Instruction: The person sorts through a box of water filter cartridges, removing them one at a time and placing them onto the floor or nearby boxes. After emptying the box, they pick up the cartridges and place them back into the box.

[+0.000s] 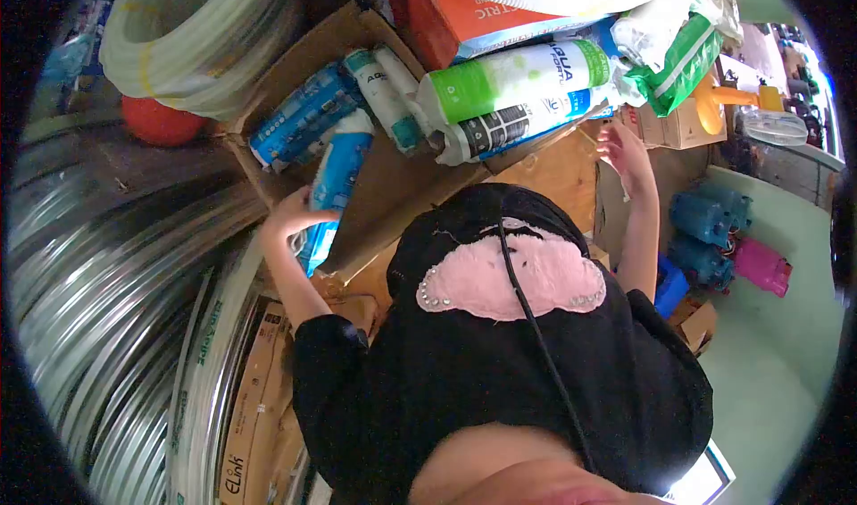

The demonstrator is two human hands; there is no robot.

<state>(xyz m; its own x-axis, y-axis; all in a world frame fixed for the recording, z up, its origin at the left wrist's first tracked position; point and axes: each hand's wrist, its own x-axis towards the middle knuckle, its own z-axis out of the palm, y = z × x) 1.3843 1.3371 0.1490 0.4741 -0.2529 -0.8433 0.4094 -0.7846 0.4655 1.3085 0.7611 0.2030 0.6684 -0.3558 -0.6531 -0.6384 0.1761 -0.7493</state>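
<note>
Large coils of clear plastic tubing are stacked at the far left, below a thick roll of whitish hose and a rounded red object. Beside the coils, a long brown carton marked "ELink" is seen. A blue-and-white plastic-wrapped cylinder is gripped near its lower end by the left hand, fingers closed around it; it is held tilted, partly over an open brown cardboard box. In the box, blue wrapped cylinders and a white-and-teal cylinder are contained. A green-and-white wrapped cylinder is laid across the box's right side, above a black, white and blue one. Behind them an orange-red carton is placed. Bare tan wooden surface is exposed beneath. The right hand is held near the box's right edge, loosely open with fingers bent; whether the edge is touched cannot be told. Farther right, a green-and-white plastic packet, a yellow-orange plastic object, translucent blue containers and a pink container are seen against a pale green curved surface.
</note>
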